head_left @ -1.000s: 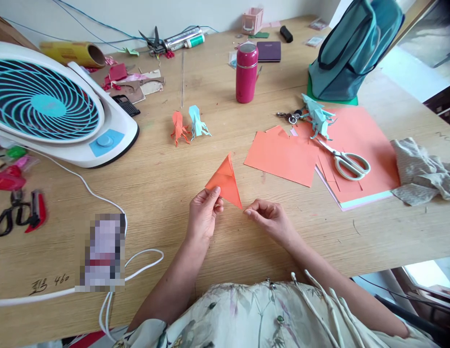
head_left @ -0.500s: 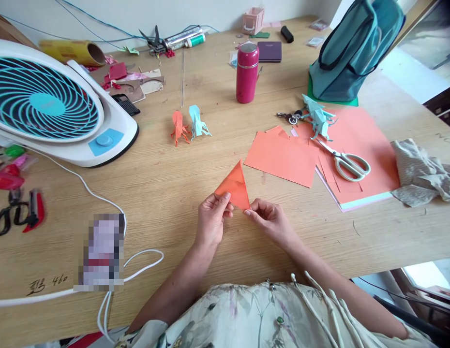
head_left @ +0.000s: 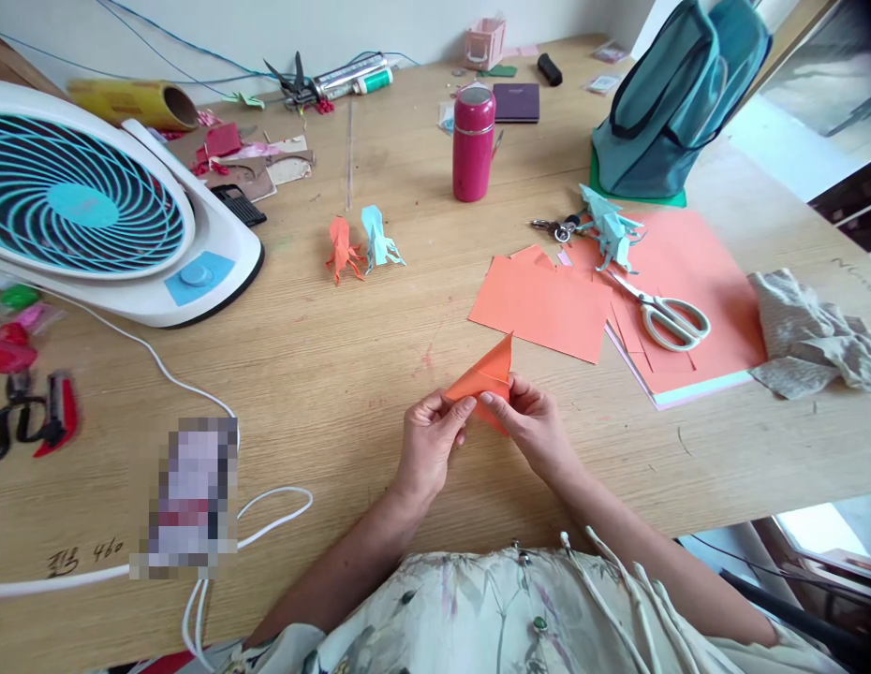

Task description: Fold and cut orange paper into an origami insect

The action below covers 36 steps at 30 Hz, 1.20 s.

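A folded piece of orange paper [head_left: 483, 373] is held up between both hands near the table's front, its pointed tip towards the upper right. My left hand [head_left: 433, 440] pinches its left corner, thumb on top. My right hand [head_left: 538, 426] grips its right side, the thumb pressed on the paper's face close to the left thumb. Part of the paper hangs below the thumbs, and the fingers behind it are mostly hidden. Farther back stand an orange folded paper figure [head_left: 343, 251] and a light blue one [head_left: 379, 236].
To the right are orange sheets [head_left: 540, 304], white-handled scissors [head_left: 671, 323], a blue paper insect [head_left: 611, 232], keys [head_left: 558, 227] and a grey cloth [head_left: 815, 328]. A pink thermos [head_left: 473, 145] and teal backpack [head_left: 660, 122] stand behind. A fan [head_left: 197, 271] and blurred-out object [head_left: 189, 496] are at left.
The orange paper has moved right and turned, its tip swinging to the right. My right hand has shifted from the lower corner to the paper's right side, its thumb now over the face.
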### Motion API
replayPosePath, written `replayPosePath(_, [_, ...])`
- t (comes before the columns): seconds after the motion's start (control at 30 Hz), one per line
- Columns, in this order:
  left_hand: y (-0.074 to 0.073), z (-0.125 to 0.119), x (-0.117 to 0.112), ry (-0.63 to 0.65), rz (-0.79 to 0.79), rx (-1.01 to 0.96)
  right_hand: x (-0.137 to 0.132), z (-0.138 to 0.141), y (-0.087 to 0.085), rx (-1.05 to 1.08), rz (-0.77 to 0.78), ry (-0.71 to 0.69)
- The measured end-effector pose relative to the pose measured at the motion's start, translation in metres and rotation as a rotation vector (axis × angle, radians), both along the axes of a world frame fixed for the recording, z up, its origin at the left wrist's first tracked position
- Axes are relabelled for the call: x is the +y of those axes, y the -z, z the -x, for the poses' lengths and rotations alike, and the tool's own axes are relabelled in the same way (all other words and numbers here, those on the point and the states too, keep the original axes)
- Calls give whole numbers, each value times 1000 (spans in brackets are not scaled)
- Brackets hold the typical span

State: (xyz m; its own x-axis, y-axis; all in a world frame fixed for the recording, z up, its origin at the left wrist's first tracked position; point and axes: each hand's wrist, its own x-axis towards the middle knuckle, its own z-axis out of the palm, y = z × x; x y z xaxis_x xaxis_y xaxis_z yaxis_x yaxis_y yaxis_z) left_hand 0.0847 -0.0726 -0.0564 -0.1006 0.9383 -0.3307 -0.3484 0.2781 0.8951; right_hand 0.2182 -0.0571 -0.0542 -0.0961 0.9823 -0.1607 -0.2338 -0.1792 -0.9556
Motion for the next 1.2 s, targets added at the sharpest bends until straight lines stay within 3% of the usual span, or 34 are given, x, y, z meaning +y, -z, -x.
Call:
replayPosePath(0.57, [-4,32,13,210,4,154,0,-12,15,-26,-37,-95])
replayPosePath(1.03, [-13,45,19,376,-19,260,2,-15,5,-139,-25,-204])
replayPosePath(1.2, [-16,48,20,371,-47,273,2,-15,3,-156,-40,-248])
